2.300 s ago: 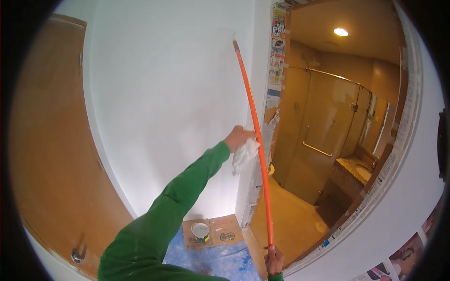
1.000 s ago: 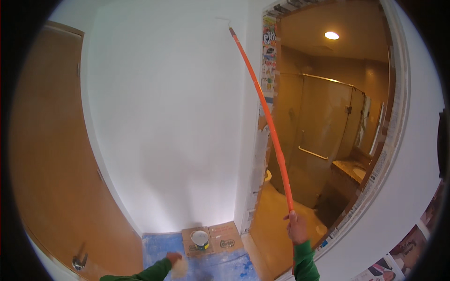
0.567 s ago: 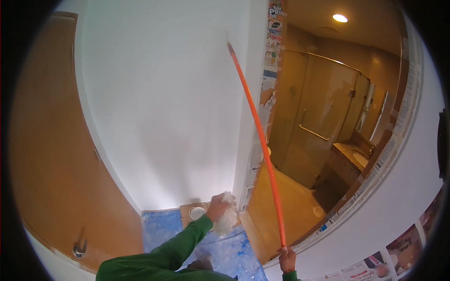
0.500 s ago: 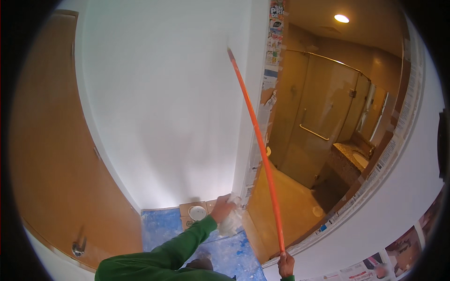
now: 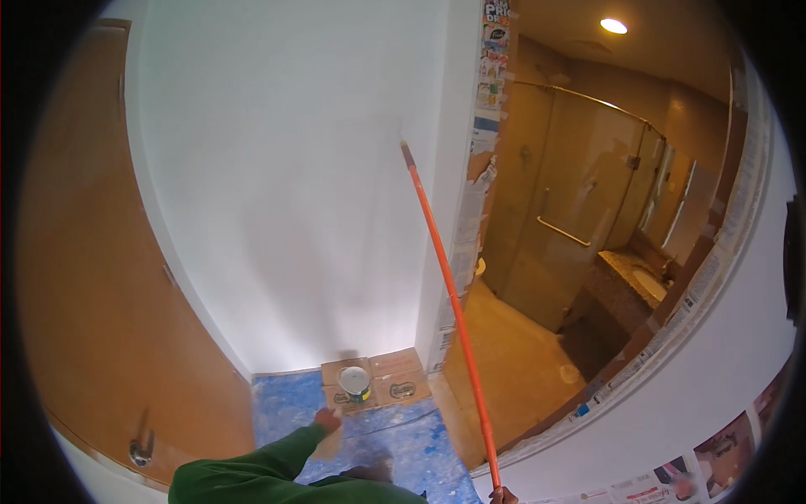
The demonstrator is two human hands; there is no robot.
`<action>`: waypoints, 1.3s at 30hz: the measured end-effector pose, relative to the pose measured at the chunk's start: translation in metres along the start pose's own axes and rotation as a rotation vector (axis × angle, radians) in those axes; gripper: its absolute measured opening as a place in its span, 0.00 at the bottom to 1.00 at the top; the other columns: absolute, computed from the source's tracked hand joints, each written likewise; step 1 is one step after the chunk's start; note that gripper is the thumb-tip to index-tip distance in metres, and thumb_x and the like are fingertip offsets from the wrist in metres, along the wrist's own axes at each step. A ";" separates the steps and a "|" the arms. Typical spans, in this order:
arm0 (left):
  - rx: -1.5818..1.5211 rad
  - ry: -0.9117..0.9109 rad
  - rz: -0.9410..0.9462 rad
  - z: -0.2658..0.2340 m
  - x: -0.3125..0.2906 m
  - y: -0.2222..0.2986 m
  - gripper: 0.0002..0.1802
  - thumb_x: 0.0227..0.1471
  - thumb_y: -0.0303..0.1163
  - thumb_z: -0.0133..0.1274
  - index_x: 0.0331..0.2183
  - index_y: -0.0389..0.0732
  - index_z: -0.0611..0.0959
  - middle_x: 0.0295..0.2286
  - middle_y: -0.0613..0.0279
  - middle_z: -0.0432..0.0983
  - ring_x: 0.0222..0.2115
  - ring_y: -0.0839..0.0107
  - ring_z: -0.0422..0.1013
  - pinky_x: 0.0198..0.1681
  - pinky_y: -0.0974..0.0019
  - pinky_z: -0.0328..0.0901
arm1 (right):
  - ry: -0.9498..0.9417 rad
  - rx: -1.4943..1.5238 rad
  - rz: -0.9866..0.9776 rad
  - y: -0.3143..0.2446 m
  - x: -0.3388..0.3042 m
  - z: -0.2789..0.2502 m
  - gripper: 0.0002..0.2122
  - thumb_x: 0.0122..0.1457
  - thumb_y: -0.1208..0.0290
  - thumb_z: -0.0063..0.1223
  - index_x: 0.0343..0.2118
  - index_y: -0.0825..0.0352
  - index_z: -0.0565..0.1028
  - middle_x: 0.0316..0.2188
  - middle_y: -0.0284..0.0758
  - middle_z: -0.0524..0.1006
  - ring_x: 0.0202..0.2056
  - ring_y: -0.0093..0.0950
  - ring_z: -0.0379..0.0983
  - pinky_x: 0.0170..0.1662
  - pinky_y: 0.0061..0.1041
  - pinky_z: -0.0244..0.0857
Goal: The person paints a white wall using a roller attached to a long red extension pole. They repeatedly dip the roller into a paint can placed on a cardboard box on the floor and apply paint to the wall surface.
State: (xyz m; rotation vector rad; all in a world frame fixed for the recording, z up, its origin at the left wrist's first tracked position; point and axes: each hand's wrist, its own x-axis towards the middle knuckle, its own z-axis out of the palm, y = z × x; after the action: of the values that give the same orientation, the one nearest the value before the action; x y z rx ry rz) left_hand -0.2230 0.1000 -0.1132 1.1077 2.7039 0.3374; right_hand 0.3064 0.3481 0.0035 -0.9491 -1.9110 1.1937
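Observation:
At the lower edge my right hand [image 5: 502,496] is closed round the lower end of a long orange pole [image 5: 453,302]. The pole slants up and to the left, and its pale tip is close to the white wall [image 5: 277,168]. My left hand [image 5: 326,419], in a green sleeve, is low over the floor sheet with its fingers closed. Pale, crumpled, rag-like material [image 5: 327,443] hangs from it, blurred and partly behind the sleeve. Just beyond that hand, an open paint can [image 5: 354,383] stands on flattened cardboard [image 5: 395,370].
A blue, paint-spotted sheet [image 5: 285,403] covers the floor. To the left is a brown door [image 5: 92,244] with a lever handle [image 5: 141,449]. Newspaper strips [image 5: 489,84] are taped along the doorway at right, which opens on a bathroom with a glass shower [image 5: 579,202].
My left hand has drawn back from the wall corner, left and toward me, with the pale material. The pole's tip has moved down and slightly left, and my right hand is lower.

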 end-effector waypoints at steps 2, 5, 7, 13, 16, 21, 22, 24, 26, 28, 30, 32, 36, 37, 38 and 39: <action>0.176 -0.157 -0.276 0.033 -0.062 -0.142 0.19 0.45 0.44 0.45 0.23 0.38 0.80 0.29 0.40 0.75 0.34 0.46 0.70 0.40 0.53 0.65 | -0.022 0.137 -0.020 -0.005 0.015 0.029 0.21 0.60 0.52 0.41 0.21 0.66 0.71 0.11 0.27 0.62 0.16 0.18 0.55 0.18 0.24 0.50; -0.185 -0.411 -0.684 0.055 -0.122 -0.106 0.21 0.42 0.40 0.51 0.35 0.35 0.80 0.37 0.41 0.75 0.42 0.53 0.71 0.44 0.62 0.65 | 0.107 0.036 -0.008 -0.010 0.030 0.019 0.20 0.60 0.53 0.42 0.22 0.67 0.72 0.11 0.28 0.62 0.16 0.19 0.56 0.18 0.24 0.50; -0.263 -0.471 -0.811 0.069 -0.159 -0.148 0.19 0.41 0.40 0.53 0.31 0.34 0.81 0.33 0.43 0.75 0.38 0.54 0.72 0.40 0.62 0.66 | 0.132 0.055 -0.040 -0.025 0.053 0.034 0.20 0.61 0.53 0.42 0.23 0.67 0.72 0.11 0.28 0.63 0.16 0.19 0.56 0.18 0.24 0.50; -0.563 -0.344 -0.818 0.090 -0.158 -0.155 0.18 0.35 0.41 0.58 0.21 0.32 0.81 0.23 0.48 0.77 0.27 0.56 0.76 0.29 0.62 0.68 | 0.091 0.058 0.064 -0.085 0.134 0.057 0.25 0.60 0.49 0.38 0.20 0.68 0.73 0.10 0.30 0.64 0.15 0.23 0.63 0.19 0.27 0.55; -0.414 -0.547 -0.760 0.073 -0.106 -0.148 0.16 0.43 0.42 0.53 0.26 0.37 0.81 0.24 0.54 0.77 0.26 0.59 0.74 0.29 0.59 0.66 | 0.059 0.045 0.052 -0.119 0.180 0.055 0.24 0.60 0.50 0.37 0.22 0.68 0.73 0.11 0.30 0.64 0.15 0.23 0.63 0.20 0.27 0.55; -0.225 -0.749 -0.644 0.055 -0.050 -0.139 0.16 0.49 0.44 0.49 0.31 0.43 0.82 0.26 0.58 0.77 0.27 0.60 0.72 0.31 0.57 0.65 | 0.048 0.118 0.025 -0.178 0.247 0.052 0.24 0.61 0.50 0.35 0.22 0.68 0.72 0.11 0.30 0.64 0.15 0.22 0.62 0.20 0.26 0.55; -0.236 -0.719 -0.642 0.051 -0.042 -0.135 0.16 0.48 0.44 0.50 0.30 0.43 0.81 0.25 0.58 0.77 0.27 0.60 0.72 0.31 0.57 0.65 | 0.053 0.120 0.022 -0.193 0.258 0.049 0.25 0.61 0.50 0.35 0.22 0.68 0.72 0.11 0.30 0.64 0.15 0.22 0.62 0.20 0.26 0.55; -0.259 -0.653 -0.641 0.045 -0.030 -0.133 0.16 0.47 0.44 0.50 0.30 0.42 0.81 0.25 0.57 0.77 0.27 0.60 0.72 0.30 0.57 0.65 | 0.035 0.150 -0.030 -0.216 0.281 0.046 0.25 0.61 0.50 0.35 0.21 0.69 0.72 0.11 0.30 0.63 0.15 0.21 0.61 0.19 0.25 0.55; -0.274 -0.604 -0.639 0.042 -0.021 -0.135 0.16 0.45 0.43 0.51 0.29 0.41 0.81 0.25 0.56 0.77 0.27 0.59 0.73 0.30 0.58 0.66 | 0.014 0.180 -0.062 -0.241 0.303 0.044 0.26 0.62 0.50 0.35 0.21 0.69 0.71 0.11 0.30 0.63 0.14 0.21 0.61 0.18 0.25 0.55; -0.283 -0.559 -0.641 0.036 -0.012 -0.137 0.16 0.44 0.43 0.52 0.28 0.40 0.81 0.24 0.55 0.77 0.27 0.59 0.73 0.30 0.58 0.66 | -0.010 0.215 -0.067 -0.271 0.321 0.039 0.26 0.62 0.50 0.35 0.20 0.70 0.71 0.11 0.31 0.63 0.13 0.21 0.60 0.17 0.24 0.54; -0.296 -0.525 -0.653 0.028 -0.005 -0.142 0.16 0.43 0.43 0.52 0.27 0.39 0.81 0.24 0.54 0.77 0.27 0.58 0.73 0.30 0.58 0.66 | -0.021 0.243 -0.131 -0.303 0.338 0.036 0.26 0.62 0.50 0.35 0.19 0.71 0.71 0.10 0.30 0.62 0.12 0.21 0.60 0.16 0.23 0.53; -0.305 -0.498 -0.657 0.024 -0.001 -0.145 0.16 0.41 0.42 0.53 0.26 0.38 0.81 0.24 0.53 0.77 0.27 0.58 0.74 0.30 0.59 0.66 | -0.026 0.267 -0.201 -0.330 0.357 0.035 0.26 0.62 0.50 0.34 0.19 0.70 0.70 0.09 0.29 0.61 0.10 0.20 0.57 0.13 0.22 0.50; -0.316 -0.430 -0.646 0.020 0.014 -0.147 0.16 0.38 0.42 0.54 0.24 0.37 0.81 0.23 0.51 0.77 0.26 0.57 0.74 0.30 0.59 0.67 | -0.020 0.284 -0.285 -0.369 0.394 0.029 0.26 0.63 0.49 0.32 0.19 0.68 0.68 0.06 0.28 0.59 0.06 0.18 0.53 0.08 0.20 0.46; -0.318 -0.409 -0.635 0.020 0.019 -0.147 0.17 0.38 0.42 0.55 0.24 0.36 0.81 0.23 0.50 0.77 0.26 0.57 0.74 0.29 0.59 0.67 | -0.018 0.278 -0.287 -0.377 0.401 0.028 0.26 0.63 0.50 0.31 0.19 0.68 0.68 0.06 0.28 0.59 0.05 0.18 0.53 0.08 0.20 0.46; -0.313 -0.389 -0.628 0.021 0.019 -0.147 0.17 0.37 0.41 0.55 0.23 0.36 0.81 0.23 0.50 0.77 0.26 0.57 0.74 0.29 0.60 0.67 | -0.015 0.280 -0.279 -0.382 0.404 0.026 0.26 0.63 0.50 0.32 0.19 0.68 0.68 0.06 0.28 0.59 0.05 0.18 0.53 0.08 0.20 0.45; -0.305 -0.365 -0.618 0.022 0.021 -0.147 0.17 0.36 0.41 0.55 0.23 0.35 0.81 0.23 0.49 0.77 0.26 0.57 0.75 0.29 0.60 0.67 | -0.011 0.282 -0.270 -0.387 0.404 0.024 0.26 0.63 0.50 0.32 0.19 0.68 0.67 0.06 0.28 0.59 0.05 0.18 0.52 0.08 0.20 0.45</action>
State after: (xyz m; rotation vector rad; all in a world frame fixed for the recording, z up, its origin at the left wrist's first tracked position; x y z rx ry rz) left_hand -0.3292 0.0155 -0.1778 0.1986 2.3993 0.3758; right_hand -0.0023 0.5604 0.4203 -0.5185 -1.7540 1.2635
